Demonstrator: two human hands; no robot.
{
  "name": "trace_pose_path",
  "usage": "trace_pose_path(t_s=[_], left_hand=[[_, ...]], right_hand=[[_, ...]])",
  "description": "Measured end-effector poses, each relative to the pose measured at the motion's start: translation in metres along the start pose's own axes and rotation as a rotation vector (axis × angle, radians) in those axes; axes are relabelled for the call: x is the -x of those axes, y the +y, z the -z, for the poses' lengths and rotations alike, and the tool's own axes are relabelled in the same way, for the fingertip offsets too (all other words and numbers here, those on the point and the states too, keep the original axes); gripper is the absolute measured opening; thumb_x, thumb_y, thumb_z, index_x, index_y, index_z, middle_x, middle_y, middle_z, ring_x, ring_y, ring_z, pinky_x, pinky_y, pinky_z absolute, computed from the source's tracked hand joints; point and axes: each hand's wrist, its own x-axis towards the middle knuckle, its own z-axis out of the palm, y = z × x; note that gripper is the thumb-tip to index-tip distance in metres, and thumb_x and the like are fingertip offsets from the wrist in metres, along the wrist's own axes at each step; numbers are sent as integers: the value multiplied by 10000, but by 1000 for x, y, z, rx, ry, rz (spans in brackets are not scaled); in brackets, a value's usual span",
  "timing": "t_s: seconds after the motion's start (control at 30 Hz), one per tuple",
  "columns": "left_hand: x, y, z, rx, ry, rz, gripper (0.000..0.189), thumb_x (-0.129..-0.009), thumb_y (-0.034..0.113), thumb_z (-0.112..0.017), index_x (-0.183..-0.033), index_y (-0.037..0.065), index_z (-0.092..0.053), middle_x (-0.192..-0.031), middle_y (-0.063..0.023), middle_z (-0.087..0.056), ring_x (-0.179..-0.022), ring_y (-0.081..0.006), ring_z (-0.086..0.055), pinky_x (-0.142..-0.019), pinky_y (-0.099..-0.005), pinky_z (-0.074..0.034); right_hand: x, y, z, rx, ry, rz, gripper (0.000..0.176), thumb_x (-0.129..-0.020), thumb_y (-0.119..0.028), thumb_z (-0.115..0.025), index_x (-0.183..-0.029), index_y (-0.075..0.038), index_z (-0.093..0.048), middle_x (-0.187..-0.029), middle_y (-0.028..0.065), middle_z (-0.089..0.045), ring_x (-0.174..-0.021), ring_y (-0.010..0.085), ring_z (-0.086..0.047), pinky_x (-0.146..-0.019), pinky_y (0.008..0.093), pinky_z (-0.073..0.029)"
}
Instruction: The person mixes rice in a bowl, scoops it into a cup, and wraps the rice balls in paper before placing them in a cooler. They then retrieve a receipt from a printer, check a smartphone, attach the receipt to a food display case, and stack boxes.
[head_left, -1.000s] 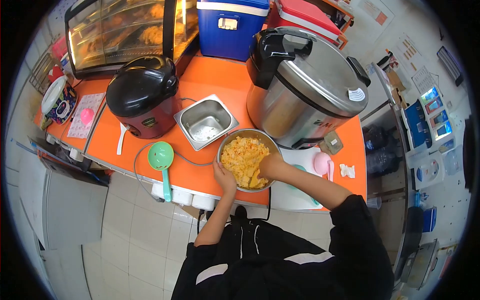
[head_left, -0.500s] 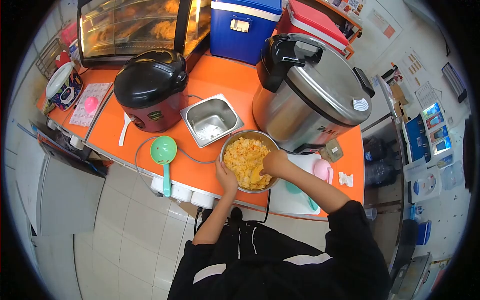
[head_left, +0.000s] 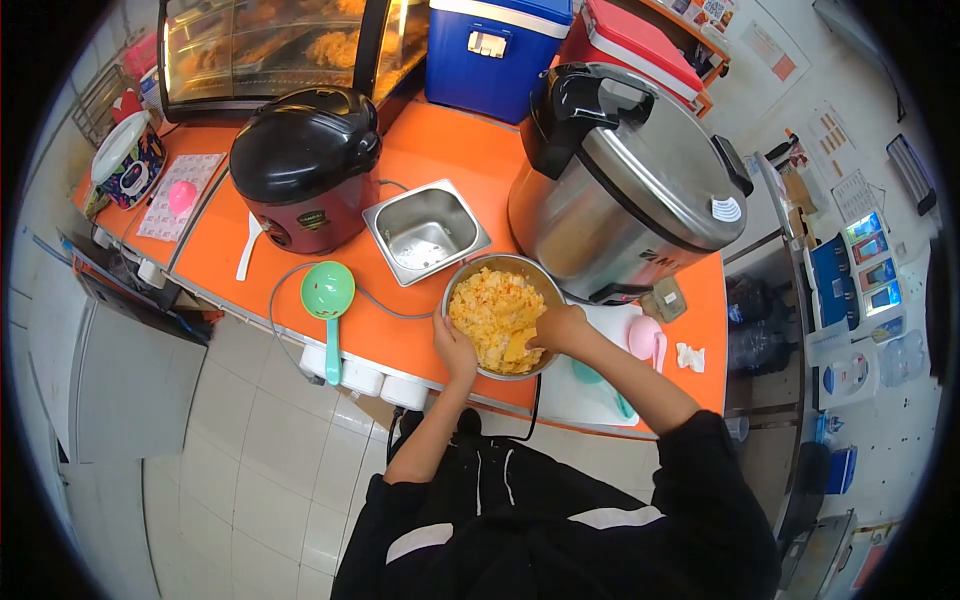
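Observation:
A round metal bowl (head_left: 520,264) of yellow-orange rice (head_left: 490,310) stands near the front edge of the orange counter (head_left: 400,320). My left hand (head_left: 455,352) grips the bowl's near-left rim. Inside the bowl at its right side, my right hand (head_left: 560,326) is closed around a yellow spatula (head_left: 517,348) whose blade is pushed into the rice.
A big steel rice cooker (head_left: 640,170) stands right behind the bowl, a smaller black-and-red cooker (head_left: 303,165) at the left, an empty steel pan (head_left: 427,231) between them. A green ladle (head_left: 328,296) and a cable lie left of the bowl; a pink scoop (head_left: 645,336) lies right.
My right hand has shifted slightly right and toward me inside the bowl, dragging the spatula through the rice. My left hand stays on the rim. The view has drifted a little.

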Motion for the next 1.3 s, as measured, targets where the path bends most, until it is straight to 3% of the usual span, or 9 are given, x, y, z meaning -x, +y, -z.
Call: trace_pose_path(t_s=[0.13, 0.33, 0.4, 0.77, 1.0, 1.07, 1.13, 1.23, 1.3], left_hand=[[0, -1, 2, 17, -25, 13, 289, -897, 78, -306, -1135, -31, -429, -1029, -192, -528, -950, -274, -515, -824, -332, -387], [4, -10, 0, 18, 0, 18, 288, -902, 89, -307, -1130, -31, -435, -1030, -186, -533, -947, -273, -519, -817, -329, -393], [-3, -10, -5, -38, 48, -40, 288, -902, 90, -308, -1130, -30, -436, -1030, -185, -535, -947, -273, -521, -815, -328, -395], [0, -9, -1, -67, -23, 8, 289, -901, 76, -308, -1148, -27, -416, -1055, -209, -528, -958, -317, -525, -803, -346, -404], [-4, -11, 2, -18, -34, -12, 287, -893, 56, -317, -1150, -24, -417, -1032, -208, -540, -943, -302, -537, -797, -335, -410], [-8, -7, 2, -47, -73, -43, 288, -888, 45, -327, -1153, -23, -418, -1016, -206, -549, -929, -290, -543, -792, -329, -412], [-11, -9, 2, -24, -83, -41, 287, -886, 42, -330, -1149, -24, -425, -1013, -208, -549, -924, -287, -545, -793, -327, -412], [-15, -13, 2, -9, -102, -18, 284, -884, 41, -336, -1139, -27, -440, -1016, -201, -548, -922, -272, -543, -799, -317, -409], [-18, -17, -2, -6, -99, 13, 282, -884, 42, -338, -1134, -29, -448, -1022, -192, -546, -926, -261, -540, -806, -309, -405]], right_hand=[[1, -5, -3, -6, 42, -79, 489, -726, -558, -522, -834, -100, -658, -822, 70, -636, -776, 214, -614, -639, 361, -478], [6, -13, 0, -31, 67, 75, 497, -767, -539, -477, -808, -77, -655, -792, 97, -631, -754, 262, -606, -640, 381, -474], [3, -9, 6, -94, -104, 38, 453, -757, -495, -513, -889, -83, -649, -895, 107, -625, -849, 258, -593, -705, 375, -466], [18, -11, 0, -96, -75, 61, 524, -794, -525, -441, -839, -43, -639, -831, 154, -617, -804, 289, -594, -687, 402, -466], [16, 18, 34, 101, 115, 234, 264, -711, -316, -604, -746, -57, -637, -793, 111, -632, -753, 243, -619, -599, 367, -479], [16, 15, 44, 424, 216, 63, 114, -673, -221, -642, -749, -139, -665, -734, 11, -642, -715, 164, -623, -524, 293, -458], [16, 7, 37, 519, 148, -17, 62, -680, -187, -628, -721, -164, -668, -723, -13, -638, -686, 135, -617, -500, 266, -448], [10, 21, 10, 559, 270, 376, 99, -719, -190, -598, -690, -115, -656, -697, 40, -629, -673, 194, -620, -523, 305, -467], [18, 36, 8, 372, 197, 384, 146, -740, -203, -582, -686, -83, -645, -690, 64, -623, -668, 224, -618, -536, 330, -472]])
